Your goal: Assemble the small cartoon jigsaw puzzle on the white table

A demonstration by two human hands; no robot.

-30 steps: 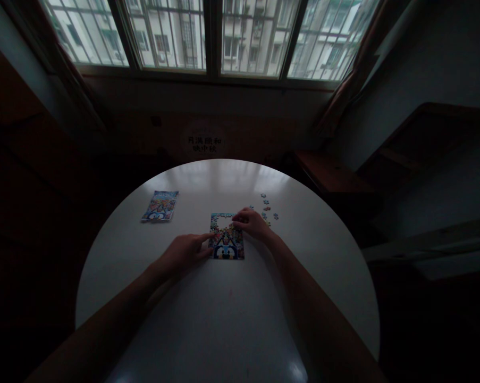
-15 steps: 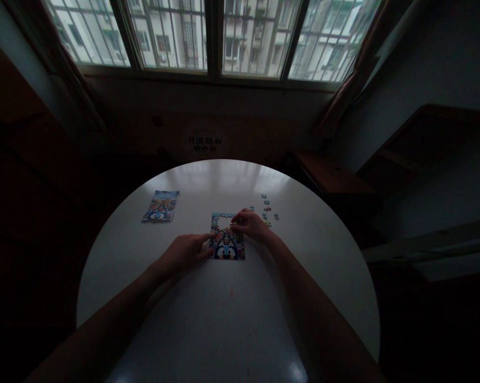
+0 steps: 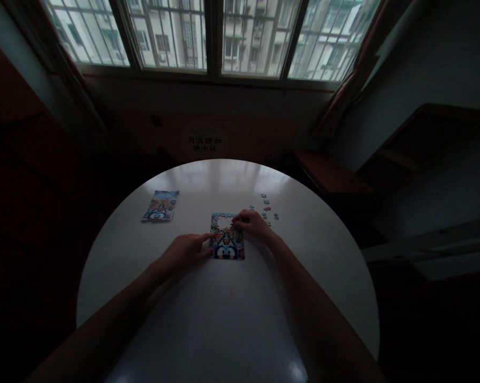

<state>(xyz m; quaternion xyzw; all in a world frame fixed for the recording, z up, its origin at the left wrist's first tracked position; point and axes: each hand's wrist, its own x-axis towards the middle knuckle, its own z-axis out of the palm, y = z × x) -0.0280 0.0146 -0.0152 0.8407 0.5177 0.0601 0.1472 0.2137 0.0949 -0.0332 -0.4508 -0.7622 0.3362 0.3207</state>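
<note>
Your right hand [image 3: 252, 224] has barely shifted at the puzzle's [image 3: 226, 250] two o'clock; whether it grips anything can't be told. Your left hand [image 3: 188, 249], loosely open, touches nine o'clock; centred on the desk [image 3: 227, 314], the puzzle remains unfilled near twelve

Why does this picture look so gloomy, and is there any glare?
Head view: the barred window is bright, but indoors is dim; head view: the glossy white table shows pale reflections along its far edge and glare spots near the bottom; head view: details on the loose jigsaw pieces are unclear.
</note>
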